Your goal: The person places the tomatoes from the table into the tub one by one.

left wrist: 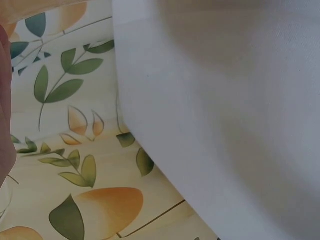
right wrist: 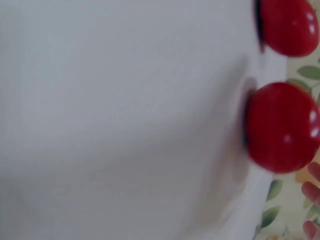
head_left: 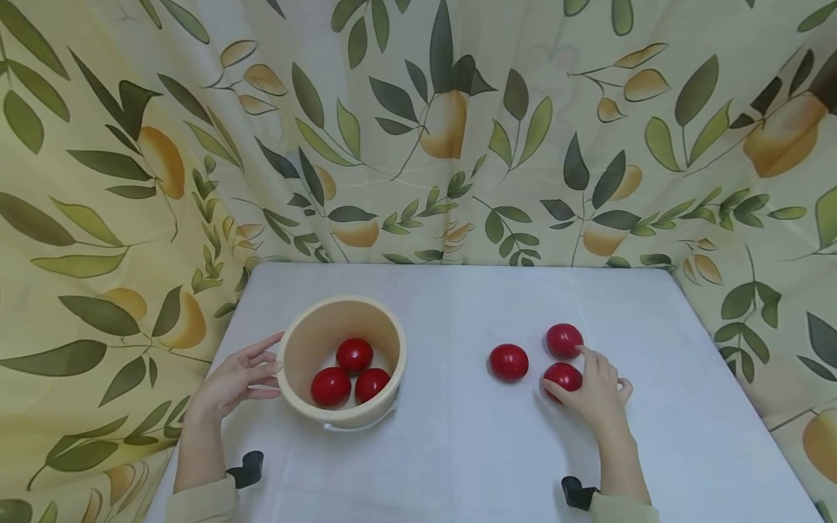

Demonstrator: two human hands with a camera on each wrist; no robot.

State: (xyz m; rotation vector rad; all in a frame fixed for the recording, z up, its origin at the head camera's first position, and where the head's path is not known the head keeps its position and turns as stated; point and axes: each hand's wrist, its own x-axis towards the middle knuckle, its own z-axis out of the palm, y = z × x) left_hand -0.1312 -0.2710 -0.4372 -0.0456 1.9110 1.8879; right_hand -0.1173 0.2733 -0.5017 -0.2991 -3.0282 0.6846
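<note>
- Right hand (head_left: 598, 390): the grip is wide, with thumb and forefinger spread about the near red ball (head_left: 560, 375). The ball sits on the tabletop (head_left: 451, 443), right of centre. Firm closure is not shown, and contact on both sides cannot be confirmed.
- Purpose of spread: probably to straddle the round body, since a smooth ball could roll if pressed from one side only.
- Adjacent parts: the far red ball (head_left: 562, 339) lies just behind the near one; whether they touch cannot be told. The left loose ball (head_left: 508, 362) lies apart, to their left.
- Left hand (head_left: 237, 374): fingers extended, not wrapped, set against the left side of the cream bucket (head_left: 292, 363). This placement appears to steady the bucket.
- Bucket: mouth up, three red balls (head_left: 355, 356) at the bottom; the wall would keep them from rolling away. The pale handle (head_left: 361, 424) hangs down on the near side, leaving the mouth unobstructed.
- Surround: leaf-and-fruit patterned cloth (head_left: 451, 203) stands behind and beside the tabletop.
- Markings: no brand, label or legible writing appears on balls, bucket or cloth.
</note>
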